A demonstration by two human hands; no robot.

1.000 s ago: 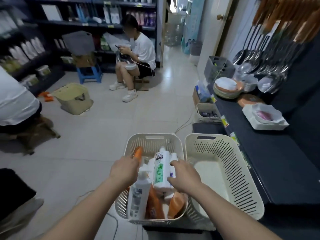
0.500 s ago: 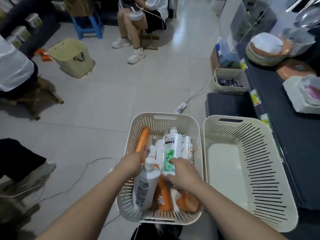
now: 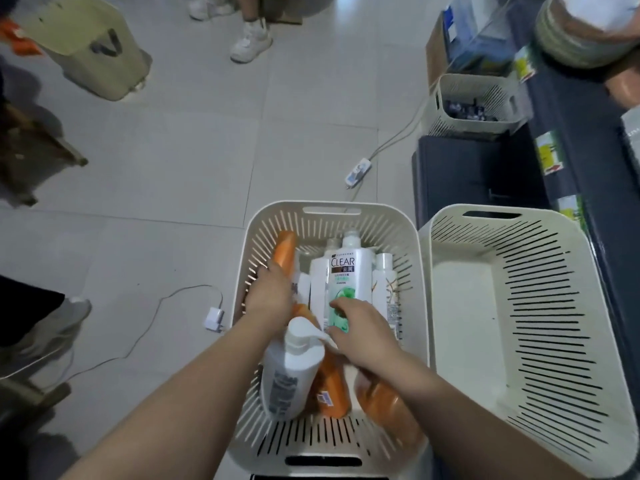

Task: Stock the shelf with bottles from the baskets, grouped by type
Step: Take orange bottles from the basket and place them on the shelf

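A cream slotted basket (image 3: 330,210) on the floor holds several bottles. My left hand (image 3: 269,295) grips an orange bottle (image 3: 285,249) leaning against the basket's left wall. My right hand (image 3: 362,330) has its curled fingers on the lower part of a white and green CLEAR bottle (image 3: 348,276) standing in the middle. A white pump bottle (image 3: 291,370) stands in front between my arms, with two more orange bottles (image 3: 331,389) beside it. A slimmer white bottle (image 3: 386,282) stands at the right. The dark shelf (image 3: 581,157) runs along the right.
A second cream basket (image 3: 516,306) sits empty just right of the first. A smaller basket (image 3: 476,105) with dark items stands further back by the shelf. Cables and a power strip (image 3: 358,171) lie on the tiled floor. A beige bin (image 3: 86,46) and people's feet are at the back.
My head has tilted down, so the view now looks straight into the basket. Both hands have sunk lower among the bottles; the left keeps hold of the orange bottle.
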